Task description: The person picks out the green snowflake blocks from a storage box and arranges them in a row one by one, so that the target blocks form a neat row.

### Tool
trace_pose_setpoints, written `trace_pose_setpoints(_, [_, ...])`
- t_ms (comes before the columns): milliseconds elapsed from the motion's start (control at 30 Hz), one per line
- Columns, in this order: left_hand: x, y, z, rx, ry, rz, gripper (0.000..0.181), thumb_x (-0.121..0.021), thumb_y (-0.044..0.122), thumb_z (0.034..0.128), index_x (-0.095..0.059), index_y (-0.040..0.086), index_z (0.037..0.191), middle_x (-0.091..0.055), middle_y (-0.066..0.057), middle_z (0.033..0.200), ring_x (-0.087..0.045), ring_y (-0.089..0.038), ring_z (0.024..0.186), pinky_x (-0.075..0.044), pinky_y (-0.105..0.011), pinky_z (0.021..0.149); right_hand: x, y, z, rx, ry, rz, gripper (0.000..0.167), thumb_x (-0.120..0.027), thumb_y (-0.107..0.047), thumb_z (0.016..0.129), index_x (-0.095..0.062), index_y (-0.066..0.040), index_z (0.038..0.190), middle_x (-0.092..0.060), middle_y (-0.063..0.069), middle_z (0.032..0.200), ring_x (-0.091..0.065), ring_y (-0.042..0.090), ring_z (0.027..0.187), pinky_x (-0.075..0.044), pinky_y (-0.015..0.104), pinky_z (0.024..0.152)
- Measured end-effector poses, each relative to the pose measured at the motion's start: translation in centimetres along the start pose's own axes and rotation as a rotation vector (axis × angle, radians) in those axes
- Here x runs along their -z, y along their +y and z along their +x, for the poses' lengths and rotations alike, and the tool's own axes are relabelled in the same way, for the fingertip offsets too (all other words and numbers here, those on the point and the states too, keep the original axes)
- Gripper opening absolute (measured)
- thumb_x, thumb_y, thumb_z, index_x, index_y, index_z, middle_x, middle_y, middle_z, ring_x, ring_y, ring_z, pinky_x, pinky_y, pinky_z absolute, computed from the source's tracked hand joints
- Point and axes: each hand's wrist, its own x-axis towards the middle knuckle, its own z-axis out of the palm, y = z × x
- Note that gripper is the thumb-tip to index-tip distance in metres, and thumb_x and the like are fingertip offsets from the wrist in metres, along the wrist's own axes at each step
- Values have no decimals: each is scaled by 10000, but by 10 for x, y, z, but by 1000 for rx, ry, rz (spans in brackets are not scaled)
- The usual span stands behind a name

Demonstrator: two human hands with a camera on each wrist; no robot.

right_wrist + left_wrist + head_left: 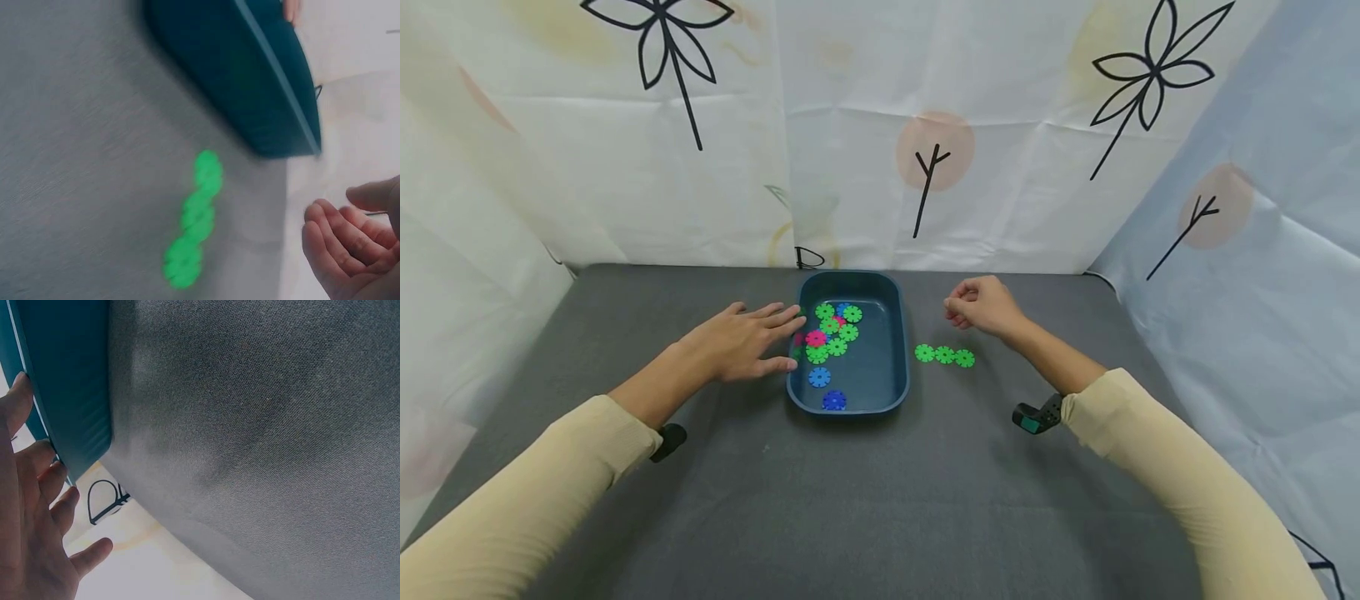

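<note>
A dark blue tray (886, 350) holds several notched plastic discs, among them a green disc (848, 332), a pink disc (816, 338) and a blue disc (834, 401). My left hand (737, 337) is at the tray's left side, fingers spread and nearly straight, fingertips at the rim (39, 403). Right of the tray, three green discs (945, 355) lie in a row on the cloth, close together. Beyond this row my right hand (988, 308) hovers with loosely bent fingers; in the right wrist view its thumb (372, 195) stands apart from them and nothing shows between.
Grey cloth (865, 500) covers the table. A pale printed curtain (850, 183) hangs along the back edge, with others at both sides. Each wrist wears a strapped device, such as the black one (1037, 414) on the right.
</note>
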Motion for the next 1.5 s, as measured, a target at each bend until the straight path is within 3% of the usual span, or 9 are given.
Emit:
trace_pose_setpoints(67, [0,0,0,1,-2,0,755,-514,542,990,-335,76,1555,-279,-145,1613,-267,-366,1473,-247,-682,1100,-1,-12,4,4,-28,23,226,-580,-122,1014,-640,87,1077,-699,279,1018,-705,198,782,-586,294,716])
trace_pose_setpoints(200, [1,0,0,-3,-7,-1,753,-515,540,990,-338,72,1553,-280,-148,1612,-266,-367,1474,-237,-687,1101,-7,-32,10,39,-78,57,250,-556,-127,1022,-639,86,1123,-703,256,1033,-711,322,907,-578,270,737])
trace_pose_setpoints(500, [0,-1,1,-14,-6,-2,749,-510,538,993,-338,71,1553,-277,-146,1613,-262,-360,1476,-234,-683,1104,-37,-61,25,34,-245,60,308,-503,-133,1033,-607,70,1240,-695,229,1128,-683,372,1039,-563,398,879])
trace_pose_setpoints(800, [0,0,2,-1,-25,-5,751,-505,544,994,-331,78,1557,-265,-142,1618,-255,-362,1478,-239,-685,1101,-73,-69,40,-14,-467,-15,428,-488,-149,1038,-474,73,1404,-607,243,1306,-635,366,1155,-504,414,989])
trace_pose_setpoints(933, [-1,0,3,-2,-28,4,753,-495,551,995,-327,80,1559,-259,-141,1621,-254,-363,1479,-246,-683,1099,-83,-72,46,-24,-507,11,439,-484,-165,1042,-462,62,1417,-597,231,1331,-630,349,1174,-497,415,999])
trace_pose_setpoints(1233, [0,0,3,0,-22,2,754,-498,554,992,-335,82,1556,-268,-145,1616,-270,-369,1471,-258,-685,1093,-98,-73,58,-168,-597,256,454,-462,-186,1073,-384,31,1465,-552,289,1365,-582,389,1234,-426,494,1062])
trace_pose_setpoints(1500, [0,0,2,-2,-16,16,753,-493,558,994,-336,83,1557,-266,-142,1617,-271,-365,1472,-267,-685,1087,-113,-74,58,-180,-632,231,480,-456,-198,1074,-352,20,1489,-564,283,1350,-588,379,1231,-453,477,1041])
